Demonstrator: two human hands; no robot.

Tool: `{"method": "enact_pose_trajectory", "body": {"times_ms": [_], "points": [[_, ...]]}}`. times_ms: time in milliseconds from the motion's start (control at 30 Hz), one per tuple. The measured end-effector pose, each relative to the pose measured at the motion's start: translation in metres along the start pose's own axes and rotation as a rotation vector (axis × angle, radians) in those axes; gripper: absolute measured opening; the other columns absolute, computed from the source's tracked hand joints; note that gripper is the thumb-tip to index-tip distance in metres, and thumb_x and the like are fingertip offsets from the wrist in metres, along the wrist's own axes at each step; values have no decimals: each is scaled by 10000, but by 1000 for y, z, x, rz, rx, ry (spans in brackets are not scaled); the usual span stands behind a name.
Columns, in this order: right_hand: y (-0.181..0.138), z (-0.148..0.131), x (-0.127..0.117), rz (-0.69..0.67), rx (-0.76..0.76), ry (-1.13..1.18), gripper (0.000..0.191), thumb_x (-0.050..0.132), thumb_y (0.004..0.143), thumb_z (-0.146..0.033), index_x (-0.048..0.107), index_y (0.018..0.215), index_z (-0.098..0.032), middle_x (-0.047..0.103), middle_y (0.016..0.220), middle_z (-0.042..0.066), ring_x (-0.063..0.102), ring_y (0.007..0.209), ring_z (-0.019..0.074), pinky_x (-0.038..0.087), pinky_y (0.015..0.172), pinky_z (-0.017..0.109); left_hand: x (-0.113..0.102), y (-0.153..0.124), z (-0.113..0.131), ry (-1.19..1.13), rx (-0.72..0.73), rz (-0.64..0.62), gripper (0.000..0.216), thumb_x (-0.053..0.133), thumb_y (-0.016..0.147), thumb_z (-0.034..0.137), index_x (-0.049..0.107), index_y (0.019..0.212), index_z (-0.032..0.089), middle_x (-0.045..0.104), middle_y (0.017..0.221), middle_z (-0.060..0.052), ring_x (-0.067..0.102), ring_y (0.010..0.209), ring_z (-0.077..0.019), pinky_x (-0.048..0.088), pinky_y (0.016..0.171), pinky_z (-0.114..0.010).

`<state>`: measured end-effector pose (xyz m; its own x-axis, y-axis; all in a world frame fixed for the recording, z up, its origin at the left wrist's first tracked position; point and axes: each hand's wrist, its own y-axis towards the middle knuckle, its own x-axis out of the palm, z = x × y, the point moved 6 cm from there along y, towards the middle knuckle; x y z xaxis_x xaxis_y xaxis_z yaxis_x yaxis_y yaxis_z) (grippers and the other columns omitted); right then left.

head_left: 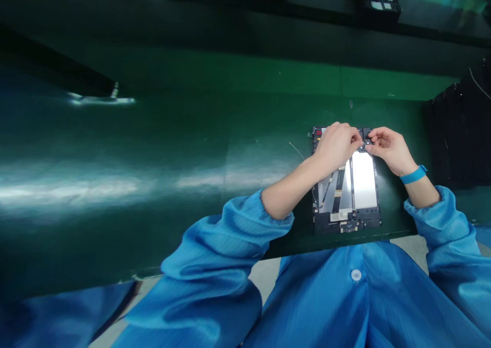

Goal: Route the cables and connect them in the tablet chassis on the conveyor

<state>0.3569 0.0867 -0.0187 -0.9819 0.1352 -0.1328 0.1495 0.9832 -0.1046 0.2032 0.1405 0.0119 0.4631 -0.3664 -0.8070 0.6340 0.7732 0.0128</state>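
Observation:
An opened tablet (pixel 364 184) lies flat on the green bench, its inner parts facing up. Inside it show a bright silver panel, dark ribbon cables and small boards. My left hand (pixel 337 142) reaches across its upper part, thumb and fingers pinched together near the top right corner; what they pinch is too small to name. Close beside it my right hand (pixel 391 147) has thumb and forefinger curled towards the same spot, and the tip of its grip is too small to make out. A thin wire (pixel 297 151) sticks out from the tablet's left side.
Dark stacked trays (pixel 460 133) stand at the right end of the bench (pixel 192 133). Along the back, a raised shelf carries more opened devices (pixel 379 0). A dark panel (pixel 57 66) juts in at the left. The bench's front edge runs close to my body.

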Motion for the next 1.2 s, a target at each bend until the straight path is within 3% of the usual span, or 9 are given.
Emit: {"method": "enact_pose_trajectory", "body": {"times_ms": [267,367,467,600,700,800,900,1067,1200], "points": [[-3,-9,7,22,-73,-203,235,741,667,-217,624,870,-209,585,815,-28,526,687,106,446,639,270,1,0,5,5,32,3,159,632,945,206,777,891,170,725,930,-90,647,960,-270,512,933,-431],[-2,-10,6,73,-95,-282,211,698,663,-161,626,856,-207,571,789,-38,498,655,102,427,632,272,-28,-11,-2,5,44,137,167,623,933,202,765,1015,171,714,1094,-110,643,1069,-282,510,955,-418],[-3,-12,3,99,-83,-244,199,678,680,-143,608,854,-210,577,787,-38,511,648,106,429,628,270,-67,-40,-37,62,-151,250,293,531,923,141,725,1143,157,700,1016,-95,653,973,-248,502,891,-381],[-15,-46,16,134,-243,-290,166,655,767,-144,622,910,-221,646,849,-20,526,657,112,432,631,267,-65,-83,-77,38,-207,-128,392,554,823,124,703,1183,175,621,709,16,585,679,-179,443,708,-305],[-28,-71,63,-109,-304,-392,195,631,802,-111,665,962,-217,712,889,-8,576,670,121,456,675,275,-50,-105,-79,-20,-74,-217,266,561,841,183,726,1048,205,619,709,18,564,647,-161,415,679,-287],[-40,-74,115,-379,-265,-519,205,694,799,-110,698,983,-201,755,924,8,613,675,131,472,725,284,-47,-118,-71,29,-32,-91,145,561,859,226,707,862,219,632,748,-19,578,685,-186,427,694,-311],[-44,-70,141,-479,-240,-602,139,720,821,-104,711,930,-190,754,850,0,636,693,142,465,757,281,-58,-129,-56,90,4,41,166,555,901,246,709,841,238,649,782,-52,613,763,-227,473,771,-358],[-42,-70,133,-615,-236,-592,169,709,812,-24,709,794,-192,695,690,-43,635,648,125,447,748,264,-75,-146,-38,-26,-30,247,112,634,905,254,725,969,263,683,931,-79,638,890,-250,524,876,-406],[-41,-71,114,-731,-239,-605,170,781,779,-37,714,780,-193,667,655,-50,615,616,120,423,688,253,-60,-157,-39,-327,-215,354,360,658,872,199,619,1228,240,623,979,-29,593,711,-147,532,731,-320]]}}
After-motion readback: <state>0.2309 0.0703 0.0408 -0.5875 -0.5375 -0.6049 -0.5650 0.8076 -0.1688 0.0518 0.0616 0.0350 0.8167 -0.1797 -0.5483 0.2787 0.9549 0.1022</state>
